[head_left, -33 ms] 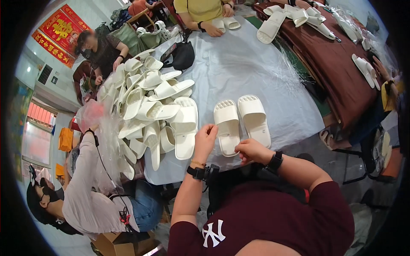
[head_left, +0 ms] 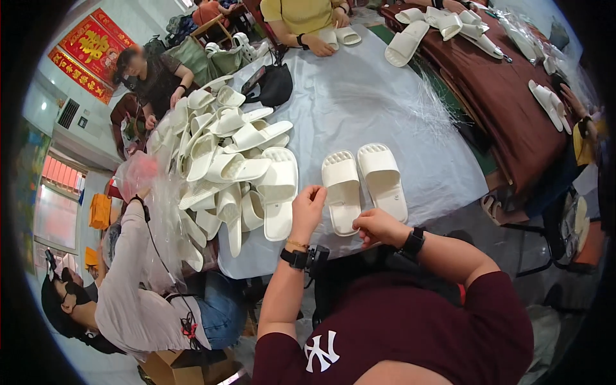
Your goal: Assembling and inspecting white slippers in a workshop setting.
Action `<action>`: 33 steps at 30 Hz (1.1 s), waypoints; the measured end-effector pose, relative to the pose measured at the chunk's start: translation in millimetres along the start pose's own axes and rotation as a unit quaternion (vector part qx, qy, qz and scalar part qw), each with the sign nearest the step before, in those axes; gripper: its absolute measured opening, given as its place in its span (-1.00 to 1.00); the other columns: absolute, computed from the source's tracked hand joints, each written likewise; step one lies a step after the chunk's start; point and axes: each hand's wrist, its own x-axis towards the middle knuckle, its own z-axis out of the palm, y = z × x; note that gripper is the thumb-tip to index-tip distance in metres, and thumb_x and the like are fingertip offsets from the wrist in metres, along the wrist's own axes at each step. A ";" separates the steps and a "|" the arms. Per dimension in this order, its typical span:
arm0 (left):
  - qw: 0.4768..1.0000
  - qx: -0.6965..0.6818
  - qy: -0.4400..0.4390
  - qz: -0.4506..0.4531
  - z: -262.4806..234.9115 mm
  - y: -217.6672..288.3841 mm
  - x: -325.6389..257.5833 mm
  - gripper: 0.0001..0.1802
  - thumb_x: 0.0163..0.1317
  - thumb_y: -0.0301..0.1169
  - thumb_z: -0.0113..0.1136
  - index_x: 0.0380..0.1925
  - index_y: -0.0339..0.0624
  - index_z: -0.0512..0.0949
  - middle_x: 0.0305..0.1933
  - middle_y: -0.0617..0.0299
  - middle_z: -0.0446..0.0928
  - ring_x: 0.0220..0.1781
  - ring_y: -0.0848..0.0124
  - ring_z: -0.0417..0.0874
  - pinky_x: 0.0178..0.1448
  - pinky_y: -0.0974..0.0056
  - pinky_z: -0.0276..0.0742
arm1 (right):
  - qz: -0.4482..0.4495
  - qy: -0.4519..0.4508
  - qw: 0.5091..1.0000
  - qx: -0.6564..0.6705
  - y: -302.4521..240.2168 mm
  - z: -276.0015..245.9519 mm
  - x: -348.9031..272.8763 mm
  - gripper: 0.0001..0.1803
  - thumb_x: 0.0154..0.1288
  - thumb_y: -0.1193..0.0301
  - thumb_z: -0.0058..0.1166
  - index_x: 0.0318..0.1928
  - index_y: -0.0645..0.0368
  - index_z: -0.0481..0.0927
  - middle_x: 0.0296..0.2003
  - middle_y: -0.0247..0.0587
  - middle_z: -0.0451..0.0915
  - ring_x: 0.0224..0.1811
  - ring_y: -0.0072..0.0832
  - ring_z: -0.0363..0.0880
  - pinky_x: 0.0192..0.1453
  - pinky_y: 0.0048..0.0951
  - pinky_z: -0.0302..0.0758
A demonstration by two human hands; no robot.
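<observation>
While fingers (head_left: 314, 194) curl, cream slippers (head_left: 382, 165), bumpy insoles (head_left: 338, 156)

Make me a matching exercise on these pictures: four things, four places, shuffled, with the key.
Things
1. Black bag
2. Left hand
3. Right hand
4. Brown-covered table

Places
A. Between the slipper pile and the slipper pair
B. Toward the picture's upper right
C. By the near end of the pair's left slipper
D. Beside the far part of the slipper pile

Pairs: 1-D, 2-A, 3-C, 4-B
</observation>
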 end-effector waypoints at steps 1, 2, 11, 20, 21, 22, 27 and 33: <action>1.000 -0.013 0.000 0.011 -2.5 -5.6 6.6 -0.74 0.24 -0.31 0.15 -0.30 -0.34 0.57 -0.44 0.29 0.57 -0.46 0.57 0.50 -0.33 0.43 0.43 | -0.004 -0.002 1.000 0.003 2.0 0.2 3.4 -0.81 0.24 0.40 0.04 -0.29 0.31 0.48 -0.60 -0.30 0.45 -0.67 -0.53 0.45 -0.49 -0.42 0.58; 1.000 -0.010 -0.002 0.014 -3.8 -3.1 10.0 -0.74 0.24 -0.31 0.15 -0.30 -0.34 0.57 -0.44 0.29 0.57 -0.46 0.57 0.50 -0.33 0.43 0.43 | 0.006 -0.005 1.000 0.013 5.6 -1.0 5.9 -0.81 0.23 0.41 0.04 -0.28 0.31 0.48 -0.60 -0.30 0.45 -0.66 -0.52 0.46 -0.47 -0.38 0.60; 0.994 0.083 0.004 0.070 7.9 -11.3 59.6 -0.71 0.13 -0.32 0.18 -0.29 -0.36 0.59 -0.31 0.02 0.61 -0.31 0.26 0.63 -0.16 0.24 0.53 | -0.040 0.035 0.991 0.125 -11.7 -0.8 49.7 -0.87 0.23 0.47 0.00 -0.29 0.30 0.43 -0.55 -0.24 0.47 -0.66 -0.45 0.46 -0.46 -0.28 0.63; 0.917 0.377 0.001 0.131 42.9 -18.1 108.2 -0.55 0.19 -0.08 0.00 -0.35 -0.24 0.68 -0.32 -0.06 0.63 -0.23 0.00 0.62 0.03 0.05 0.47 | -0.110 0.101 0.978 0.143 -29.7 11.3 77.0 -0.89 0.24 0.48 -0.04 -0.29 0.29 0.43 -0.54 -0.23 0.48 -0.66 -0.47 0.46 -0.49 -0.30 0.63; 0.902 0.409 0.027 0.135 44.6 -20.5 109.2 -0.52 0.18 -0.04 -0.02 -0.33 -0.23 0.67 -0.35 -0.06 0.62 -0.22 -0.03 0.61 0.07 0.02 0.44 | -0.113 0.105 0.979 0.133 -29.0 13.8 79.2 -0.89 0.24 0.48 -0.05 -0.29 0.29 0.44 -0.52 -0.22 0.49 -0.64 -0.48 0.47 -0.50 -0.32 0.62; 0.886 0.439 0.054 0.137 46.4 -22.9 110.4 -0.49 0.16 0.00 -0.03 -0.31 -0.21 0.67 -0.39 -0.06 0.62 -0.21 -0.06 0.60 0.12 0.00 0.40 | -0.115 0.109 0.980 0.123 -27.9 16.2 80.9 -0.88 0.24 0.48 -0.06 -0.28 0.30 0.45 -0.51 -0.21 0.49 -0.62 -0.48 0.48 -0.52 -0.34 0.61; 0.921 0.384 -0.065 -0.025 62.0 -8.8 120.5 -0.50 0.12 0.01 -0.02 -0.24 -0.16 0.67 -0.03 -0.04 0.56 0.12 -0.06 0.45 0.18 -0.06 0.35 | -0.151 0.128 0.973 0.115 -19.6 15.5 84.6 -0.84 0.24 0.48 -0.08 -0.23 0.31 0.49 -0.45 -0.20 0.51 -0.59 -0.50 0.50 -0.52 -0.38 0.60; 0.952 0.291 -0.084 -0.043 61.5 -34.1 130.0 -0.56 0.07 -0.06 0.01 -0.22 -0.09 0.66 -0.09 -0.03 0.59 0.06 -0.04 0.52 0.14 -0.01 0.42 | -0.163 0.142 0.970 0.111 -17.7 15.3 84.3 -0.82 0.23 0.47 -0.07 -0.21 0.31 0.50 -0.45 -0.23 0.51 -0.62 -0.52 0.46 -0.53 -0.39 0.58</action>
